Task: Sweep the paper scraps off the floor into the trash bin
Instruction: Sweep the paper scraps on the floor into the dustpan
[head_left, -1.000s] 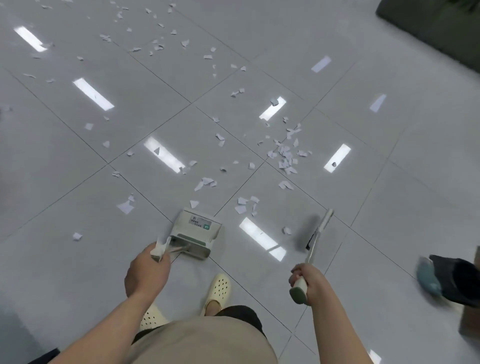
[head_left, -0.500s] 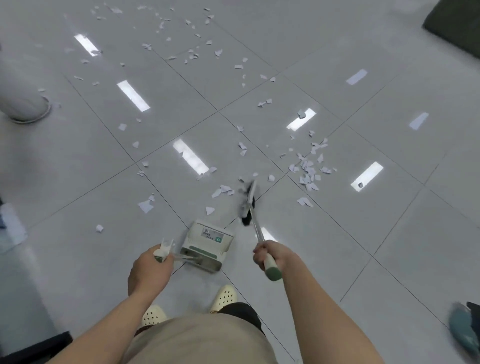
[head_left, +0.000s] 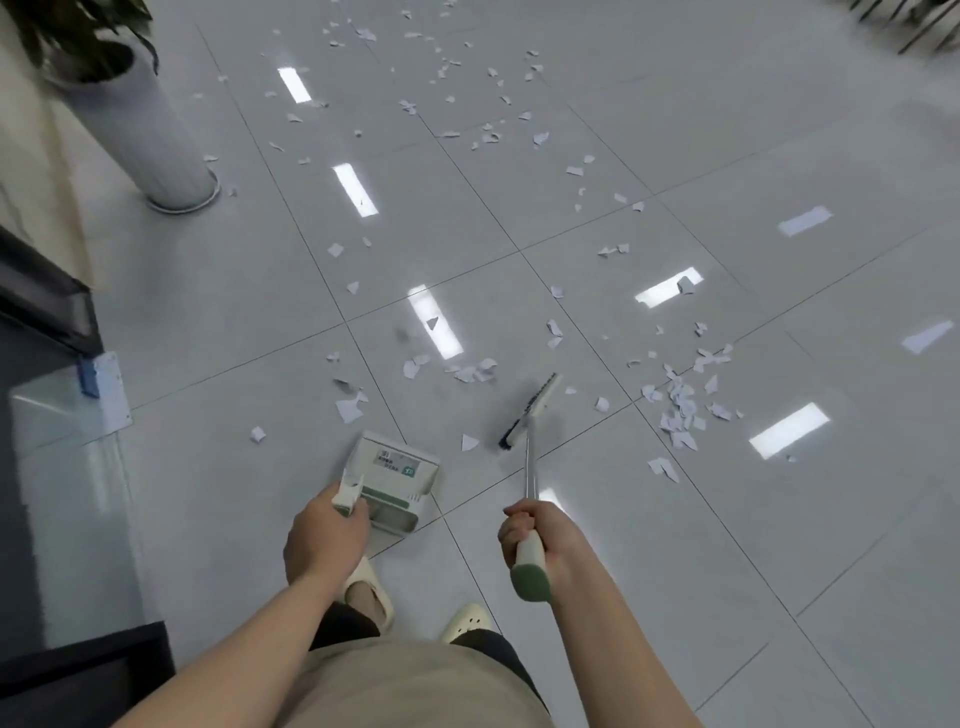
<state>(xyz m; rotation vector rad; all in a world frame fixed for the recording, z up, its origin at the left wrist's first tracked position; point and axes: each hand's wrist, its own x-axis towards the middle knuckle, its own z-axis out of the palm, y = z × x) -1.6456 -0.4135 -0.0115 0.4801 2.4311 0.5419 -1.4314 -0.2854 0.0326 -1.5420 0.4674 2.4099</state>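
Left hand (head_left: 324, 538) curls around the dustpan (head_left: 397, 480) handle; right hand (head_left: 537, 535) clasps the broom (head_left: 530, 415), its head apparently touching the floor (head_left: 727, 519) among paper scraps (head_left: 678, 410).

Dustpan (head_left: 395, 475): one pale label on its top face, dark print in small rows, too blurred to read. One small green square mark at the label's corner, also illegible. No other lettering legible.
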